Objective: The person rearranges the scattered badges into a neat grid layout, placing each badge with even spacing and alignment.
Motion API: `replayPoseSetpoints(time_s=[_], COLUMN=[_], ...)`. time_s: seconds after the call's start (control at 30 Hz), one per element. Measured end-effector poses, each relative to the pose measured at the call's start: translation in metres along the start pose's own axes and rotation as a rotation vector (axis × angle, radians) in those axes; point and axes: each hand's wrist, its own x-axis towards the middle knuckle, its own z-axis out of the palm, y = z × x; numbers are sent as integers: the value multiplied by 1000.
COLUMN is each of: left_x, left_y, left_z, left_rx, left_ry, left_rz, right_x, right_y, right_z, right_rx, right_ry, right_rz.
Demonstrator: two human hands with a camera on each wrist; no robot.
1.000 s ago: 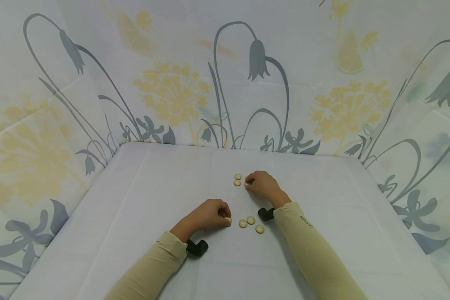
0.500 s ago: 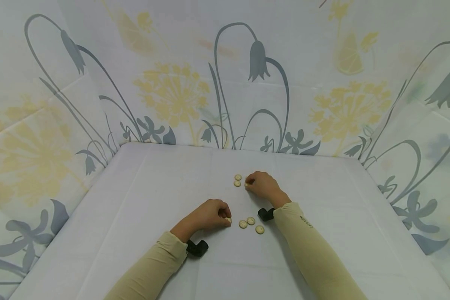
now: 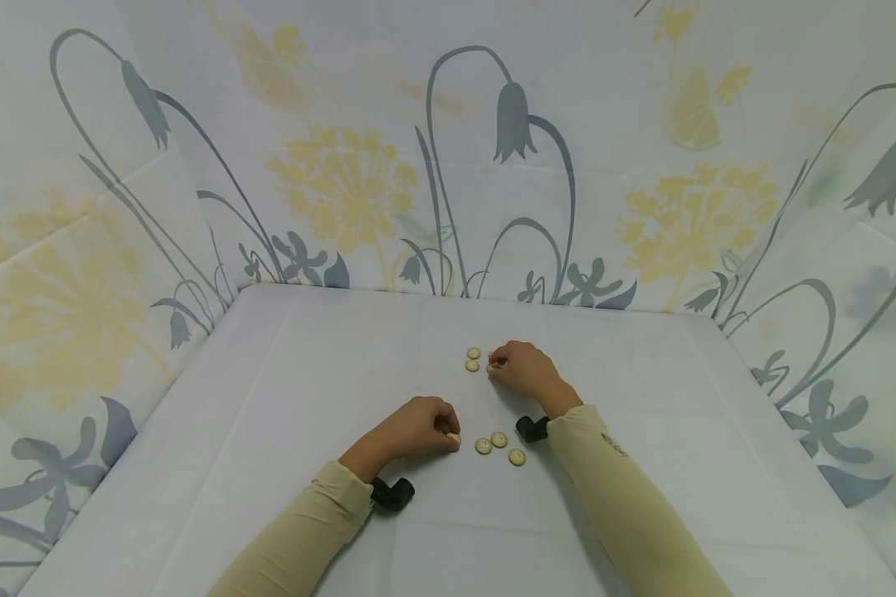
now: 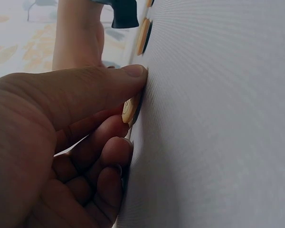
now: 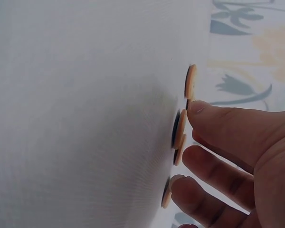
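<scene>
Barely a stir: since half a second ago our right cuff (image 3: 578,424) edges outward. Our right hand (image 3: 524,366) pinches one button (image 5: 180,128) by its rim, fingers curled; our left hand (image 3: 416,425) likewise pinches another button (image 4: 129,109). We count two buttons (image 3: 472,366) beside the right, three buttons (image 3: 499,439) beside the left, round, faces up, flat on white cloth (image 3: 343,356).

Right grip (image 3: 524,367) beyond left grip (image 3: 420,426)
</scene>
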Motion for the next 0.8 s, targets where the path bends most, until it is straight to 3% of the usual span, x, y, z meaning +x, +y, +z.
replayPoseSetpoints(time_s=[0.8], left_x=[0], left_y=[0], left_z=[0], left_rx=[-4], left_ry=[-5], left_rz=[3], right_x=[-33], right_y=[5], right_z=[-3], right_rx=[-14], right_ry=[16], right_rz=[-68])
